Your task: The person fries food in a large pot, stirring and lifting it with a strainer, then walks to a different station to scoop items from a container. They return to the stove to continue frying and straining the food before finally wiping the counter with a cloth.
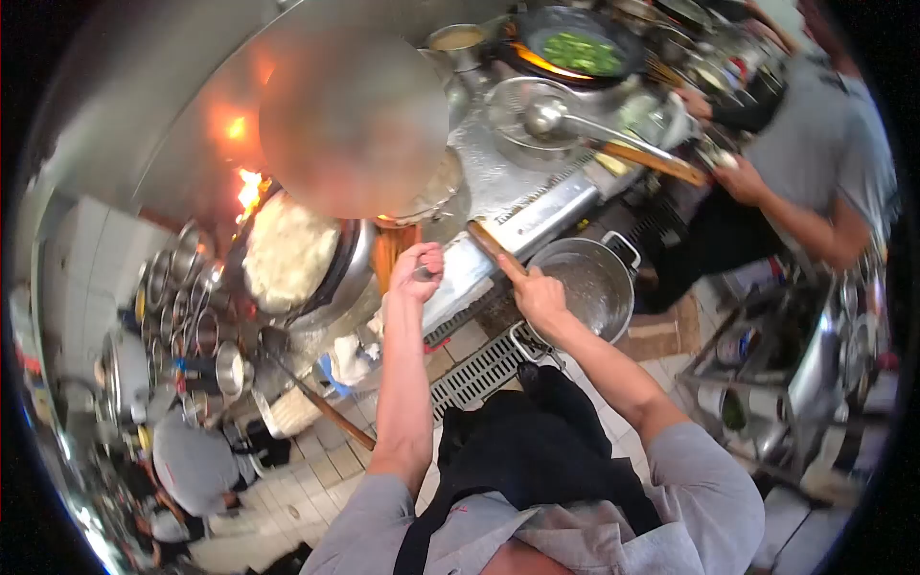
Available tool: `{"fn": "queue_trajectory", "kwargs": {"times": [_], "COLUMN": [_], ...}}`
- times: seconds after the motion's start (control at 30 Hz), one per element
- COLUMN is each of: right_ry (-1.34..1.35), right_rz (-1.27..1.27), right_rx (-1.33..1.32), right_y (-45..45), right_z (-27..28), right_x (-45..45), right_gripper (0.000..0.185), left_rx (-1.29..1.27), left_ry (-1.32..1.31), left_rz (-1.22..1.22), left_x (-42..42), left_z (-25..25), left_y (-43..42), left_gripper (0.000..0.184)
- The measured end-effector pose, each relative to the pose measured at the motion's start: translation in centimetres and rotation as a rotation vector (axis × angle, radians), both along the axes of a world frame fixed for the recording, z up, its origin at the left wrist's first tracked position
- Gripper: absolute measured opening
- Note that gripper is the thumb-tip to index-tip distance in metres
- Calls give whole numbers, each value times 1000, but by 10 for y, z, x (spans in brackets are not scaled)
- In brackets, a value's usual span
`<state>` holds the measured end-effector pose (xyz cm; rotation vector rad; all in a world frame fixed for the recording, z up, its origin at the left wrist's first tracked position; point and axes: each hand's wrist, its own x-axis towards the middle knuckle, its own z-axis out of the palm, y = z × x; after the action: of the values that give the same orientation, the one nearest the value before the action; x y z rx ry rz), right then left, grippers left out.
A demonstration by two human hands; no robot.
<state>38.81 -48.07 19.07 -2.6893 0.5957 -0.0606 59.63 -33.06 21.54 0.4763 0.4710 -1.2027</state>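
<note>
My right hand (540, 295) is wrapped round a wooden handle (494, 246) that points toward the stove. Whatever sits at the far end of that handle cannot be made out. Beside it, my left hand (417, 272) is closed in a fist near some upright brown wooden pieces (387, 257); what it holds, if anything, is hidden. Left of that hand, a wok (356, 264) carries a large pale, lumpy mass of food (289, 251), with flames (251, 192) at its rim. A round blur covers the area beyond my hands.
A large metal pot (613, 297) stands low by my right forearm. Farther back are a wok with green vegetables (580, 53) and a wire strainer (522, 110). A co-worker (795, 153) stands at right. Another ladle (316, 398) lies left of my left forearm.
</note>
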Motion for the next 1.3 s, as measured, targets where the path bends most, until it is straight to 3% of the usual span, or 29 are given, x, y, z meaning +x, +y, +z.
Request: {"fn": "queue_trajectory", "kwargs": {"times": [0.3, 0.5, 0.7, 0.97, 1.1, 1.3], "right_ry": [-219, -320, -286, -231, -194, -194], "right_rz": [-289, -572, -829, -1268, -1522, -2014], "right_rx": [-87, -178, -119, 43, -7, -93], "right_y": [93, 187, 286, 425, 509, 628], "right_z": [24, 32, 39, 9, 12, 31], "right_x": [-47, -112, -208, -340, -401, -455], "right_gripper": [59, 63, 68, 65, 61, 54], "left_rx": [-46, -158, -119, 14, 51, -74], "left_ry": [-268, -234, -212, -154, -247, -175], "left_rz": [-286, -516, -774, -1266, -1556, -2019], "left_x": [-25, -73, -168, -325, -430, -595], "left_z": [54, 70, 67, 36, 37, 60], "left_y": [35, 66, 101, 135, 155, 221], "left_gripper": [4, 11, 14, 16, 18, 28]}}
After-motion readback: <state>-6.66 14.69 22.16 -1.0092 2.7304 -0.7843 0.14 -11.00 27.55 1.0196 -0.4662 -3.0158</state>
